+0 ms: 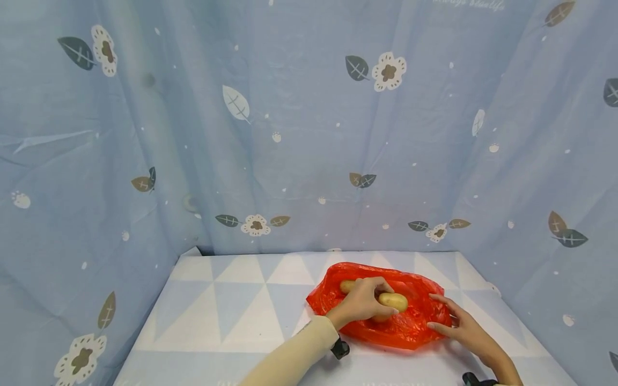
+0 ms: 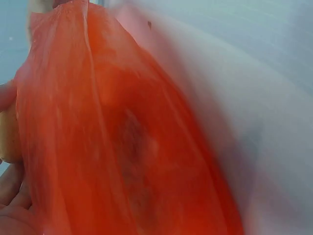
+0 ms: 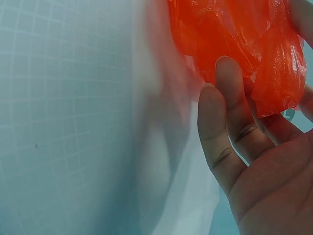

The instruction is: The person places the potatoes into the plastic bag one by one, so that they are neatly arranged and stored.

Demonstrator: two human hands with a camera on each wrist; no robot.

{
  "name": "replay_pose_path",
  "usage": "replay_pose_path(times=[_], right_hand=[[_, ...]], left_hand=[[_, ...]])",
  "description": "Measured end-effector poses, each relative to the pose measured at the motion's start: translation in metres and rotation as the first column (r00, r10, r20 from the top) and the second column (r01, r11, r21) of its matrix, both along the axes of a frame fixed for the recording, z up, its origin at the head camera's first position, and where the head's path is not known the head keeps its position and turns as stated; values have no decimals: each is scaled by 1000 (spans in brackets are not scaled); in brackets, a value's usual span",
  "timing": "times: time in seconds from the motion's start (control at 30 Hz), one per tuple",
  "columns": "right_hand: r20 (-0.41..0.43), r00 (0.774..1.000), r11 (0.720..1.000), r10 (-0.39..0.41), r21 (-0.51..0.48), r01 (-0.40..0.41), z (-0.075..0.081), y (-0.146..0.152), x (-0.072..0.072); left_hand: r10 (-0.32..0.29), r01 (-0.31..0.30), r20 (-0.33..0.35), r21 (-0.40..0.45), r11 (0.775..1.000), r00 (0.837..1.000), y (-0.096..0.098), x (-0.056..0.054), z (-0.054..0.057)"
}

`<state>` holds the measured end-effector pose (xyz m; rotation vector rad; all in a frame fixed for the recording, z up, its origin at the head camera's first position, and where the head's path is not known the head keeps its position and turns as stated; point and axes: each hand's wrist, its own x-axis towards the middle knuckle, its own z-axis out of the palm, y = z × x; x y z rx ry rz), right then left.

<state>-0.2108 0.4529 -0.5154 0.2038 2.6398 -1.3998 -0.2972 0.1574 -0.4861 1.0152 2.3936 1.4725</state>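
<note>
My left hand (image 1: 363,300) grips a yellow potato (image 1: 394,302) between thumb and fingers, over the mouth of a red plastic bag (image 1: 415,316). Inside the bag, a second potato (image 1: 346,286) shows just behind that hand, and part of another potato (image 1: 381,317) shows below the held one. In the left wrist view the red film fills most of the picture, with the held potato (image 2: 10,137) at its left edge. My right hand (image 1: 461,324) holds the bag's right edge, and the right wrist view shows the crumpled film (image 3: 281,68) between its thumb and fingers.
The bag lies on a table covered with a blue and white triangle-patterned cloth (image 1: 241,311). A blue curtain (image 1: 299,134) with leaves and flowers hangs behind the table and along both sides. A black wrist device (image 1: 340,348) sits under the left wrist.
</note>
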Motion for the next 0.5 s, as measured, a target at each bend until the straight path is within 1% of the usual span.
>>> replay_pose_path(times=[0.07,0.17,0.23,0.3,0.4,0.5], right_hand=[[0,1000,1000,4,-3,-4,1,0,1],[-5,1000,1000,9,-12,-9,3,0,2],[-9,1000,1000,14,-17,-14,4,0,2],[-9,1000,1000,14,-16,-15,3,0,2],[-8,1000,1000,16,-22,-17,2,2,2],[-11,1000,999,20,-32,-21,2,3,2]], left_hand=[[14,-14,5,-12,1000,1000,6,2,0],[60,-60,8,-61,996,998,14,5,2],[72,-72,4,-67,995,997,18,6,2],[68,-68,-1,-56,996,998,22,6,0],[23,-23,-19,-7,1000,1000,27,6,-6],[0,0,-44,-3,1000,999,31,5,-10]])
